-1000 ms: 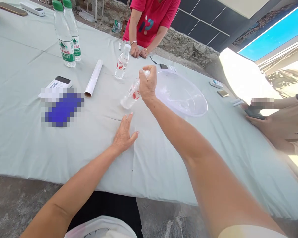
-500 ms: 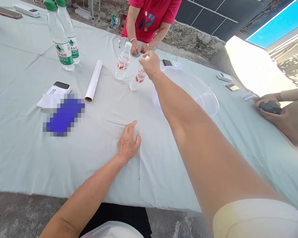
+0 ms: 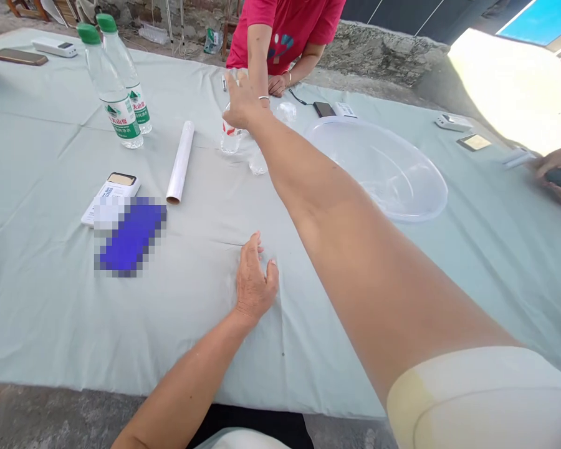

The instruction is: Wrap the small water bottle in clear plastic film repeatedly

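My right hand (image 3: 242,103) is stretched far across the table with its fingers spread. It is at the upper part of a small clear water bottle (image 3: 230,141) with a red-and-white label, hiding the cap. The base of a second clear bottle (image 3: 257,163) shows beside my forearm, which covers most of it. My left hand (image 3: 256,277) rests on the cloth near the front, fingers loosely apart and holding nothing. A white roll (image 3: 181,162) lies to its upper left.
Two green-capped bottles (image 3: 121,118) stand at left. A white device (image 3: 110,198) and a pixelated blue object (image 3: 133,237) lie nearer. At right is a clear plastic basin (image 3: 402,162). Across the table, a person in a red shirt (image 3: 285,37) extends an arm behind my hand.
My right hand has let go of the second bottle's cap and moved left to the first bottle, its fingers spreading. The person opposite has moved an arm forward. The view has shifted slightly.
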Demonstrator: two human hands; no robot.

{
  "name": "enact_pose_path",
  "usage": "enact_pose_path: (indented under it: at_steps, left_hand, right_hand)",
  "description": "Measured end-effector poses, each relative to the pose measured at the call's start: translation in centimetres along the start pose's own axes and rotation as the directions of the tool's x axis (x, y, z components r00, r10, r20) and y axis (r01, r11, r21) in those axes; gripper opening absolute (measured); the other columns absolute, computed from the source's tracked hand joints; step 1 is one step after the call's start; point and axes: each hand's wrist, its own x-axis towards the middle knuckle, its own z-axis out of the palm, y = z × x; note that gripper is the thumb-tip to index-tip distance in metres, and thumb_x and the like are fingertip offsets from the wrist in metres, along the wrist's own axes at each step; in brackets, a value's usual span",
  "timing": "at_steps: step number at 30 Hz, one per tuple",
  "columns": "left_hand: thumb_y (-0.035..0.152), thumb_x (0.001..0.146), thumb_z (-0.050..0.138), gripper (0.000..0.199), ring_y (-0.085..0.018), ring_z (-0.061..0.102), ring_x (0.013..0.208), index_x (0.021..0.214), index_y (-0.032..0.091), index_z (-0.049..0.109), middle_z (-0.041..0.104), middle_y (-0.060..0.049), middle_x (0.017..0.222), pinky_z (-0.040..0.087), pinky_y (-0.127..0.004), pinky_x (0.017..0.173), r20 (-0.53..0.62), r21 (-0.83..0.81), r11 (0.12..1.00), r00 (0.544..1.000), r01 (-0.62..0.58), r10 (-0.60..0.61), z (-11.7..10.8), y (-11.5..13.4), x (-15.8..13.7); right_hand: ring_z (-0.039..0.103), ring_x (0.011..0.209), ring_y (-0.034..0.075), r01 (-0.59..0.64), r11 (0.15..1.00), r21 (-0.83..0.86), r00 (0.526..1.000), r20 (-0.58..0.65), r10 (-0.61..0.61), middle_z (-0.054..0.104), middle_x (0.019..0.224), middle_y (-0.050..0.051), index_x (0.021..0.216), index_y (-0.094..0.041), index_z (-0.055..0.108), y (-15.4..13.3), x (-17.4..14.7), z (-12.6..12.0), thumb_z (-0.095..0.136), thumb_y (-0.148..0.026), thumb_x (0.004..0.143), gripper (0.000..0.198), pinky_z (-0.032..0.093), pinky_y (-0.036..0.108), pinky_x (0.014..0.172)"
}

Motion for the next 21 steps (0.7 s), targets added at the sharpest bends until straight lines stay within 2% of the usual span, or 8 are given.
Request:
enact_pose_path:
  at_steps: [4,7,10,12,14,17,19,21]
  left_hand:
    - [0.015,0.088,0.049,0.058,-0.021,0.062,0.108,0.145,0.020,0.038,0.059,-0.014,0.126,0.055,-0.040,0.092,-0.011,-0.034,0.999,1.000,0.009,-0.009,0.0,0.0,0.1]
    - [0.015,0.087,0.050,0.060,-0.021,0.061,0.109,0.145,0.021,0.038,0.058,-0.014,0.127,0.054,-0.041,0.092,-0.024,-0.075,0.996,0.998,0.051,-0.053,0.0,0.1,0.2]
    - [0.016,0.085,0.052,0.063,-0.022,0.059,0.115,0.146,0.022,0.037,0.055,-0.015,0.132,0.054,-0.040,0.093,-0.046,-0.134,0.987,0.994,0.093,-0.100,-0.2,0.2,0.3]
    - [0.018,0.085,0.052,0.064,-0.024,0.056,0.121,0.147,0.021,0.035,0.052,-0.016,0.134,0.054,-0.040,0.094,-0.086,-0.155,0.983,0.990,0.097,-0.111,-0.7,0.3,0.6]
    - [0.019,0.085,0.054,0.066,-0.026,0.051,0.130,0.148,0.022,0.032,0.050,-0.017,0.139,0.050,-0.044,0.101,-0.162,-0.107,0.992,0.984,0.064,-0.081,-1.6,0.4,1.0]
    - [0.022,0.081,0.064,0.080,-0.030,0.038,0.144,0.151,0.024,0.025,0.041,-0.017,0.153,0.034,-0.053,0.117,-0.239,0.058,0.998,0.971,-0.008,0.022,-2.9,0.5,1.8]
    - [0.024,0.077,0.070,0.087,-0.032,0.035,0.146,0.151,0.025,0.024,0.038,-0.017,0.156,0.031,-0.055,0.118,-0.193,0.104,0.995,0.981,-0.009,0.029,-3.5,0.5,2.1]
    - [0.025,0.076,0.070,0.079,-0.032,0.045,0.138,0.146,0.024,0.033,0.048,-0.016,0.149,0.039,-0.052,0.111,-0.101,0.075,0.997,0.995,0.022,-0.014,-3.7,0.7,2.2]
  right_hand:
    - [0.047,0.129,0.021,0.015,1.000,-0.021,1.000,0.002,-0.015,0.039,0.148,0.012,0.127,-0.007,0.059,-0.2,-0.4,0.4,0.061,0.000,0.091,0.037,0.034,0.047,0.115]
    - [0.054,0.114,0.018,0.039,0.999,-0.024,0.999,0.006,-0.039,0.050,0.130,0.007,0.110,-0.010,0.068,0.1,-1.7,-0.6,0.072,-0.013,0.088,0.022,0.039,0.042,0.111]
    - [0.056,0.107,0.017,0.085,0.996,-0.013,0.996,0.014,-0.085,0.060,0.109,0.006,0.102,-0.013,0.070,0.3,-4.5,-1.8,0.075,-0.018,0.086,0.017,0.043,0.038,0.104]
    - [0.058,0.100,0.018,0.157,0.988,-0.002,0.987,0.033,-0.157,0.063,0.095,0.005,0.096,-0.016,0.071,0.5,-7.3,-2.7,0.075,-0.020,0.082,0.014,0.045,0.036,0.096]
    - [0.060,0.091,0.020,0.218,0.976,0.015,0.973,0.073,-0.218,0.065,0.085,0.003,0.087,-0.019,0.072,0.4,-10.8,-3.7,0.074,-0.020,0.080,0.007,0.047,0.035,0.088]
    - [0.060,0.084,0.020,0.227,0.971,0.079,0.958,0.161,-0.237,0.064,0.076,0.002,0.076,-0.021,0.070,-0.6,-16.9,-5.2,0.075,-0.026,0.078,0.007,0.046,0.033,0.081]
    - [0.059,0.083,0.018,0.208,0.969,0.135,0.946,0.222,-0.234,0.064,0.078,0.002,0.077,-0.020,0.070,-1.8,-20.7,-6.4,0.076,-0.033,0.078,0.014,0.045,0.032,0.080]
    - [0.059,0.083,0.016,0.189,0.961,0.201,0.917,0.315,-0.246,0.066,0.086,0.002,0.083,-0.019,0.072,-2.6,-23.4,-7.9,0.075,-0.039,0.079,0.021,0.044,0.030,0.080]
